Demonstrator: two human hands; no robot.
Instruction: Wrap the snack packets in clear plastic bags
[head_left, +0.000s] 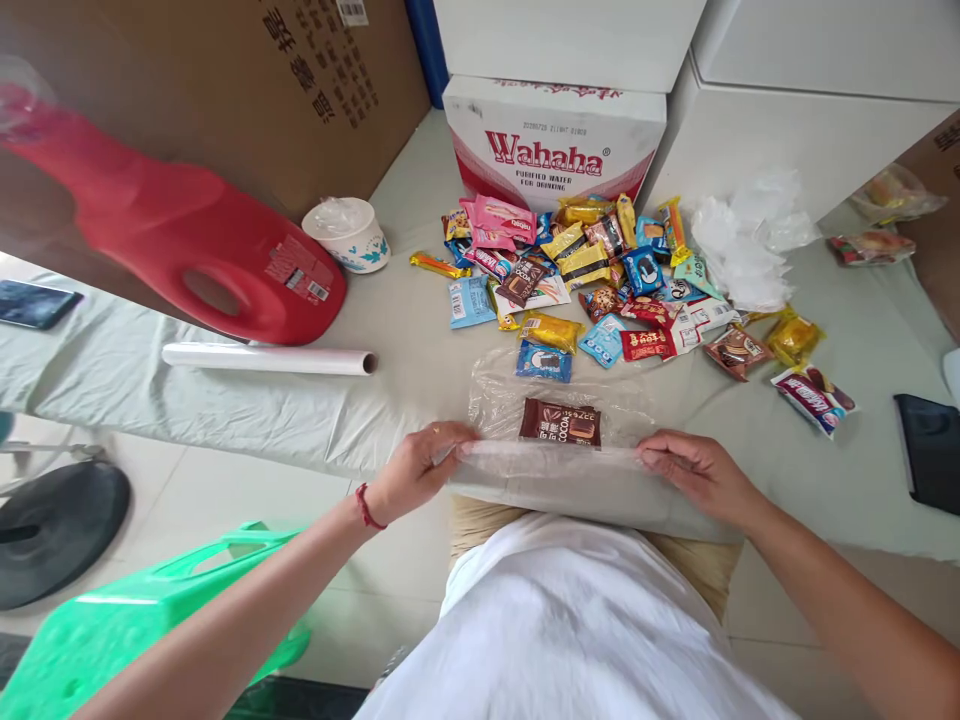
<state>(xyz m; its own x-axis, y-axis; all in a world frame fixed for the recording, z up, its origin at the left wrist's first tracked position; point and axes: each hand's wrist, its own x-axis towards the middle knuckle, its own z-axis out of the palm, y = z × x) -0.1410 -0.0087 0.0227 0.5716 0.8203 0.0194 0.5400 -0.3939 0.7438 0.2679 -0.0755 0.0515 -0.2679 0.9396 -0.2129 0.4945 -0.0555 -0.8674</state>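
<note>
A sheet of clear plastic wrap lies at the table's front edge. My left hand pinches its near left corner, and my right hand pinches the near right corner. Between them the near edge is pulled straight and lifted a little. On the wrap sits a brown packaged cocoa snack, its lower side partly behind the raised edge. Just beyond it lie a blue snack packet and a yellow one.
A pile of wrapped snacks stands before a Wahaha carton. Crumpled clear plastic is to its right. On the left are a wrap roll, a paper bowl and a red jug. A black phone lies far right.
</note>
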